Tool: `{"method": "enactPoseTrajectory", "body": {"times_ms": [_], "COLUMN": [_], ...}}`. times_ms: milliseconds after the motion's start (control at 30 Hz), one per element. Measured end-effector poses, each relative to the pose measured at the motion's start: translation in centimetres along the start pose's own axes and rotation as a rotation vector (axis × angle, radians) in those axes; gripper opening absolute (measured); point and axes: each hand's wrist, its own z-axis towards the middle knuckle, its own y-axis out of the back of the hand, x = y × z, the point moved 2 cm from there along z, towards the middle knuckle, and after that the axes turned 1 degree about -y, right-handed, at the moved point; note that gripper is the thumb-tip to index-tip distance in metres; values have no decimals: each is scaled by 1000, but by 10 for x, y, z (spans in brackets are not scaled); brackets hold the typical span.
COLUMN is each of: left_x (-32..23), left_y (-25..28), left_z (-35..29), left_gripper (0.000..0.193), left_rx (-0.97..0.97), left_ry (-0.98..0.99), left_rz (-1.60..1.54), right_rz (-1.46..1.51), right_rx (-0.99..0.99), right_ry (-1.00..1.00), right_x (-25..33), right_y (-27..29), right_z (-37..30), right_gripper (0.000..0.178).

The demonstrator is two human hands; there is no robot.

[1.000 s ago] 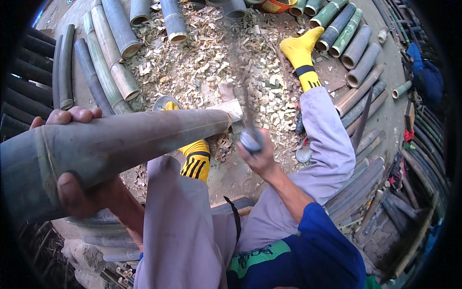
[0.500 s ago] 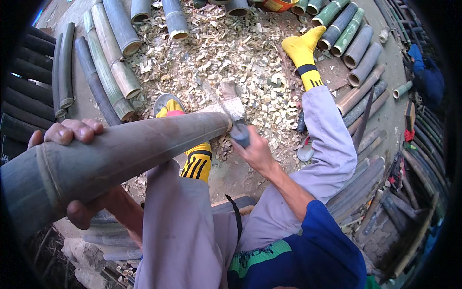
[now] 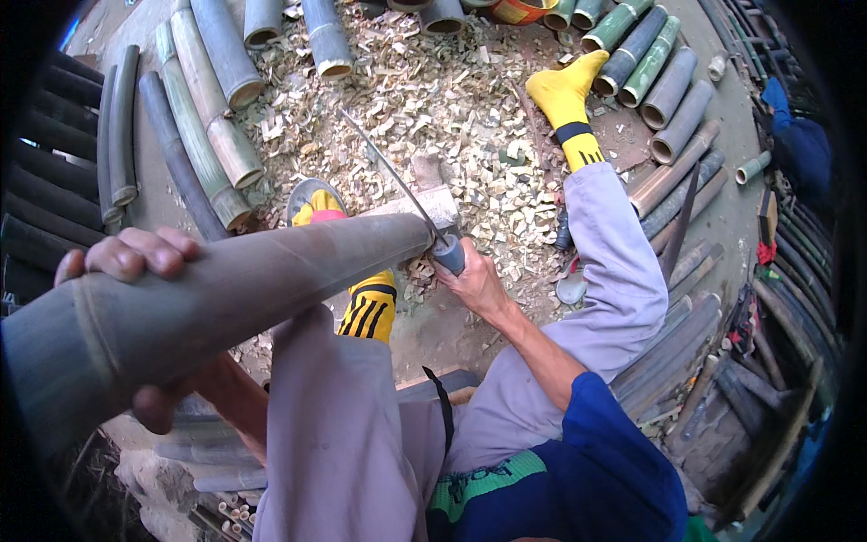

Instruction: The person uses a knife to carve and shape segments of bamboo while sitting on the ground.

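A thick grey-brown bamboo pole (image 3: 244, 280) slants across my left thigh, its near end large at the left rim. My left hand (image 3: 135, 262) is wrapped round it close to a raised node, thumb below and fingers on top. The far end of the pole meets a pale wooden block (image 3: 424, 206) on the ground. My right hand (image 3: 477, 278) is closed on the grey handle of a long knife (image 3: 390, 169). Its thin blade points up and to the left, beside the pole's far end.
Wood chips (image 3: 388, 90) cover the ground ahead. Cut bamboo lengths (image 3: 212, 108) lie at the left, with more bamboo pieces (image 3: 668, 99) at the right. My feet wear yellow socks (image 3: 571, 99), the left one in a sandal. An orange container (image 3: 522, 11) sits at the far edge.
The knife blade has come into view, now pointing up and to the left from my right hand. The pole and my left hand have stayed nearly in place.
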Motion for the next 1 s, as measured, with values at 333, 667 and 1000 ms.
{"method": "enactPoseTrajectory", "body": {"times_ms": [333, 667, 1000], "left_x": [1, 4, 3], "left_y": [-10, -14, -5], "left_z": [1, 8, 4], "left_gripper": [94, 97, 96], "left_rx": [34, 122, 87], "left_ry": [-47, -47, -5], "left_rz": [-38, -93, -91], "right_rz": [114, 107, 79], "right_rx": [-167, -56, 99], "right_ry": [273, -11, -187], "right_x": [35, 23, -25], "right_y": [17, 22, 5], "right_z": [-19, -23, -5], "right_gripper": [38, 35, 43]}}
